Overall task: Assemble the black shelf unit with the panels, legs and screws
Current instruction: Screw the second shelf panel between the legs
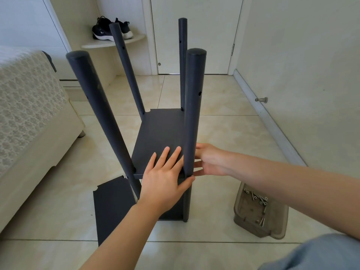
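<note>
A black shelf unit stands on the floor with several round black legs rising from a black panel (159,131). My left hand (165,176) lies flat on the panel's near right corner, fingers straight, thumb touching the near right leg (191,114). My right hand (209,159) reaches in from the right and touches that same leg low down, its fingertips behind the leg and hidden. A second loose black panel (113,207) lies on the floor at the near left, partly under the unit. Screws (258,200) lie in a brown translucent tray (259,228).
A cream sofa with a lace cover (25,114) borders the left. The tray sits on the tiled floor at the right near the wall. A white door (194,36) and a corner shelf with black trainers (111,29) stand behind. A door stopper (262,99) juts from the right skirting.
</note>
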